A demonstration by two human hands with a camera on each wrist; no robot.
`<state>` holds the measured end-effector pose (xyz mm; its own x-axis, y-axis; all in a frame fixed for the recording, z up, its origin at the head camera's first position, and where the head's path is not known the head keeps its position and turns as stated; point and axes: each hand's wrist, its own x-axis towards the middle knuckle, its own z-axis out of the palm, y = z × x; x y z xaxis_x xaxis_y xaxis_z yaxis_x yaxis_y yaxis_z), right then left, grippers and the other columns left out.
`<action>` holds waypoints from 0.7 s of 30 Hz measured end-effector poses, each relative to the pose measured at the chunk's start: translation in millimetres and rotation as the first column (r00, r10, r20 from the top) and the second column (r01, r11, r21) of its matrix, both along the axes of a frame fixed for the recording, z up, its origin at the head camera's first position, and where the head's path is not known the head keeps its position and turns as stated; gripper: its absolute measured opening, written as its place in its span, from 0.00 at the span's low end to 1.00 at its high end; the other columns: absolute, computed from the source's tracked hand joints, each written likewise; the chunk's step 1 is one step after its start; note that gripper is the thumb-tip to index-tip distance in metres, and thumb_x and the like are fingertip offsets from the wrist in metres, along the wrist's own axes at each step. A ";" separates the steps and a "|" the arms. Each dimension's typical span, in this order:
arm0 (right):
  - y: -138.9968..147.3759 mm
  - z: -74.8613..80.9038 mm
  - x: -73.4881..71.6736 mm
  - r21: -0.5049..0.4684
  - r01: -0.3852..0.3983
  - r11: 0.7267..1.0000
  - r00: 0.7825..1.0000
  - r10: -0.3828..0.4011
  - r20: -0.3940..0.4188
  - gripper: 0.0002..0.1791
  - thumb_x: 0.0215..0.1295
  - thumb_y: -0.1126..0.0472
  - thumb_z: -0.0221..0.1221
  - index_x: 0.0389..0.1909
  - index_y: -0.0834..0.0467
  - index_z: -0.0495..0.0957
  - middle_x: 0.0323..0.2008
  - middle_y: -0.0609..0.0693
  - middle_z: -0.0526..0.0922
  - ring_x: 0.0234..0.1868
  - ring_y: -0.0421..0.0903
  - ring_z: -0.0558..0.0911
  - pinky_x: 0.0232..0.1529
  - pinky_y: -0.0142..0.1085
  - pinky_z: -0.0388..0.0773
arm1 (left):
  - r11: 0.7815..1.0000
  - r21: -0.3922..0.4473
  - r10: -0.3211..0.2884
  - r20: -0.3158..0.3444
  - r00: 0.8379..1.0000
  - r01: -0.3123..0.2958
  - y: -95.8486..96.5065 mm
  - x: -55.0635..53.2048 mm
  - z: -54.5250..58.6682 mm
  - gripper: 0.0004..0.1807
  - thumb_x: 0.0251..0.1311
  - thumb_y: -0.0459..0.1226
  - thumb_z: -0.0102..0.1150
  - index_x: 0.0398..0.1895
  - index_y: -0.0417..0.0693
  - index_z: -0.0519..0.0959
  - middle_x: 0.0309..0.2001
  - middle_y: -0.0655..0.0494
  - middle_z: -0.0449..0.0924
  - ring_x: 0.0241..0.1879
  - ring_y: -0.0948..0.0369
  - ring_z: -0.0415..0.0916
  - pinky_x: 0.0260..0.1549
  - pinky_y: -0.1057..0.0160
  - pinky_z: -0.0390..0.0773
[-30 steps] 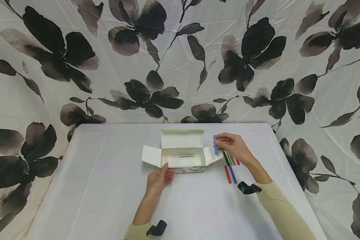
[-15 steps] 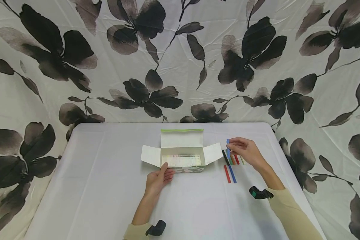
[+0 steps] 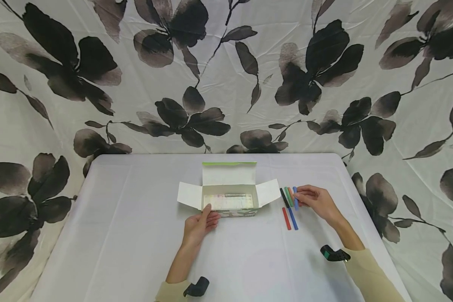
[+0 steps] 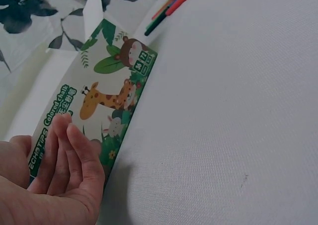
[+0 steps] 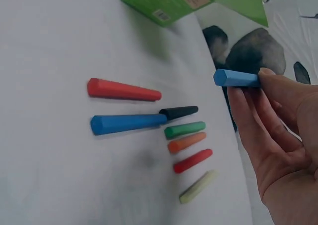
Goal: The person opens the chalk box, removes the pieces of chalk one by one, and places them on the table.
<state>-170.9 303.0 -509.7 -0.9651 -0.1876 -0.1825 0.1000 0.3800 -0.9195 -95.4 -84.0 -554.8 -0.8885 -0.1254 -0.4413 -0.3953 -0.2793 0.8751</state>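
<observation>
On the table stands an open white-and-green chalk box (image 3: 238, 213), flaps spread, with a giraffe and "Colored chalk" printed on its front. My left hand (image 3: 197, 228) holds its front wall near the left corner, thumb at the rim and fingers along the outside. To the right, my right hand (image 3: 318, 202) pinches a light blue chalk stick (image 5: 236, 78) between thumb and fingertips, raised over the table. Beside it lie chalk sticks: a red one (image 5: 124, 90), a darker blue one (image 5: 129, 124), a black one (image 5: 180, 112), a green one (image 5: 185, 129) and several more.
Inside the box, pale contents (image 3: 222, 202) show at the bottom. Orange chalk (image 5: 187, 142), a second red chalk (image 5: 193, 161) and pale yellow chalk (image 5: 198, 187) lie in a row. A floral cloth (image 3: 196, 75) hangs behind the white table (image 3: 128, 235).
My right hand has moved right and toward me, away from the box flap, carrying the light blue chalk past the row of sticks. My left hand stays on the box.
</observation>
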 end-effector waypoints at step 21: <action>20.1 -52.5 28.1 -0.010 0.017 1.000 0.998 -0.016 0.060 0.23 0.72 0.62 0.65 0.57 0.76 0.75 0.46 0.66 0.85 0.42 0.44 0.88 0.44 0.37 0.87 | 1.000 -0.008 0.008 -0.014 1.000 -0.008 1.5 0.4 -2.6 0.30 0.72 0.53 0.60 0.44 0.27 0.83 0.39 0.44 0.89 0.38 0.59 0.86 0.38 0.69 0.86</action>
<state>-142.7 323.1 -562.2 -0.9556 -0.1737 -0.2378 0.1610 0.3683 -0.9157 -95.0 -82.6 -557.4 -0.8937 -0.1358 -0.4275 -0.3806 -0.2750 0.8829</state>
